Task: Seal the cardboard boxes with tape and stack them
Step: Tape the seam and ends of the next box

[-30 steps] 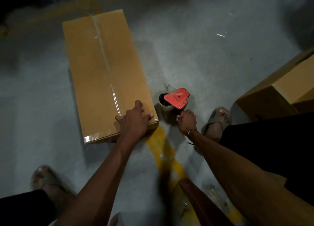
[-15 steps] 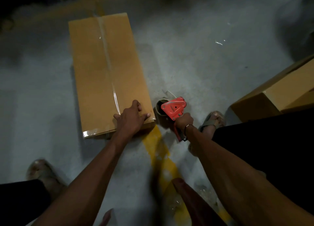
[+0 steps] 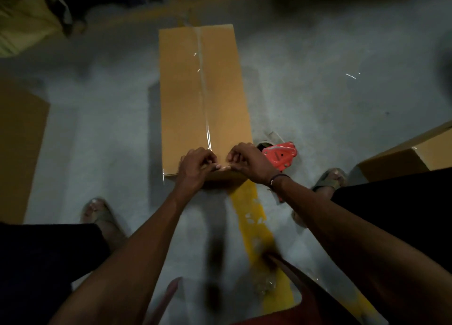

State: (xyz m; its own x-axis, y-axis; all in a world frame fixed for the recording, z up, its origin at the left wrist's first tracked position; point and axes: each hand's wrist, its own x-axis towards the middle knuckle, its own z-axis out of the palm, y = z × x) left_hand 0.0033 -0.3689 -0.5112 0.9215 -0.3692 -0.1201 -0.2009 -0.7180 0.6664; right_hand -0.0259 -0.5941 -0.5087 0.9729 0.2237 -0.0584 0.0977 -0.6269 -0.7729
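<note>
A long brown cardboard box [image 3: 203,92] lies on the grey floor, with a strip of clear tape [image 3: 202,80] running down its middle seam. My left hand [image 3: 195,166] and my right hand [image 3: 249,161] sit side by side on its near end. Their fingers are curled on the top face, and the thumbs meet and press along the near edge where the tape ends. The red tape dispenser [image 3: 281,156] lies on the floor just right of the box, behind my right wrist, and neither hand touches it.
Another cardboard box [image 3: 415,153] stands at the right and a third [image 3: 19,141] at the left edge. A yellow floor line [image 3: 252,210] runs from under the box toward me. My sandalled feet [image 3: 102,217] [image 3: 330,180] flank the box's near end.
My right hand has let go of the tape dispenser, left it on the floor and moved onto the box's near end. My left hand slid to the middle seam beside it.
</note>
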